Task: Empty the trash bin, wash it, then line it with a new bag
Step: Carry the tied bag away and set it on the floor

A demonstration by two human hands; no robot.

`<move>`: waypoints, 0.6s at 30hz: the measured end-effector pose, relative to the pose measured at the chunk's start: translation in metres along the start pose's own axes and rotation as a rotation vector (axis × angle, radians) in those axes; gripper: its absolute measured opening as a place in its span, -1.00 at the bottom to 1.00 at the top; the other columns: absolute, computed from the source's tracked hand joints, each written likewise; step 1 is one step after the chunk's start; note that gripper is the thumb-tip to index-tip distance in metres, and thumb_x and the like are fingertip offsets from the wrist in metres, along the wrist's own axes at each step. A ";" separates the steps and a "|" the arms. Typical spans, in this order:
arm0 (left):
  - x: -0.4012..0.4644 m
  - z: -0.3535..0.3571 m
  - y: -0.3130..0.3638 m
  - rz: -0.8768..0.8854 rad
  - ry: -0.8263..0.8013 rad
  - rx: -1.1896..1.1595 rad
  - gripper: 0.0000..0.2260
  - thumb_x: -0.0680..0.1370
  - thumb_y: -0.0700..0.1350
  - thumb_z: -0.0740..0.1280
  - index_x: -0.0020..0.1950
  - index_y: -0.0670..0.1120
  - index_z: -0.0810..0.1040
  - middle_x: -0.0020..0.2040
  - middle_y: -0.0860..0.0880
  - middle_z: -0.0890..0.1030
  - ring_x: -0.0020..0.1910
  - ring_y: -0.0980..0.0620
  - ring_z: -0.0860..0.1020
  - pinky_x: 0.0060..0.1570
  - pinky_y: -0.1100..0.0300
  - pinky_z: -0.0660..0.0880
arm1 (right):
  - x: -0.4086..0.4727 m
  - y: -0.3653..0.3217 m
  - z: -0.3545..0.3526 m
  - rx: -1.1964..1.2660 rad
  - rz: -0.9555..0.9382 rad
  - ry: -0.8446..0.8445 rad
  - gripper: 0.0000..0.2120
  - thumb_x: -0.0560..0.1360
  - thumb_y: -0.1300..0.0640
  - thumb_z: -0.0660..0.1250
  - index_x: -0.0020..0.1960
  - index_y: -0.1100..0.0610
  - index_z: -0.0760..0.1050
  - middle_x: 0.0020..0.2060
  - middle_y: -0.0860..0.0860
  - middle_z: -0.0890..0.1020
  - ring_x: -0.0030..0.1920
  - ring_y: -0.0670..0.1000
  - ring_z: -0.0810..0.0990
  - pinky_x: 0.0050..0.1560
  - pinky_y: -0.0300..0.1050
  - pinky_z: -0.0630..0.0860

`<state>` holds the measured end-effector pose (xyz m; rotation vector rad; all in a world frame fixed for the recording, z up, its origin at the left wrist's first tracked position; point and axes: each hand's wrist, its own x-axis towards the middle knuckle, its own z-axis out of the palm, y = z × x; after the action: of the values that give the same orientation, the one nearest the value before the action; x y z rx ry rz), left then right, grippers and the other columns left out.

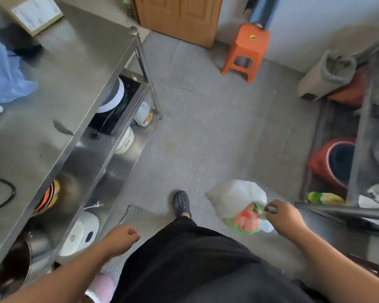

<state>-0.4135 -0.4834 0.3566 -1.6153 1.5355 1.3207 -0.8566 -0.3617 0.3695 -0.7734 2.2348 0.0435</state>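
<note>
A full trash bag (pixel 236 199) of white plastic, with red and green packaging showing through its lower part, hangs just above the grey floor at the lower right. My right hand (pixel 282 217) grips its gathered top. My left hand (pixel 120 238) hangs at my side near the steel table, fingers loosely curled, holding nothing. A white trash bin (pixel 325 78) with a grey liner stands tilted at the far right by the wall.
A steel work table (pixel 59 88) with a lower shelf of appliances runs along the left. An orange stool (pixel 247 49) stands by the wooden door (pixel 179 16). A metal rack (pixel 359 136) with a red bucket (pixel 335 160) fills the right side. Open floor lies between.
</note>
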 end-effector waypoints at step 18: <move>0.133 -0.152 0.297 0.041 0.121 -0.248 -0.86 0.57 -0.14 0.29 -0.15 -0.10 0.59 -0.23 -0.11 0.57 -0.23 -0.04 0.54 -0.21 0.15 0.43 | 0.199 -0.042 -0.161 -0.023 0.020 -0.045 -0.86 0.47 0.25 0.26 -0.11 0.17 0.60 -0.22 0.07 0.63 -0.29 0.05 0.53 -0.39 -0.19 0.36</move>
<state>-0.6715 -0.7337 0.3626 -1.8551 1.5299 1.5093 -1.0437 -0.5406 0.3593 -0.7557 2.2025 0.0961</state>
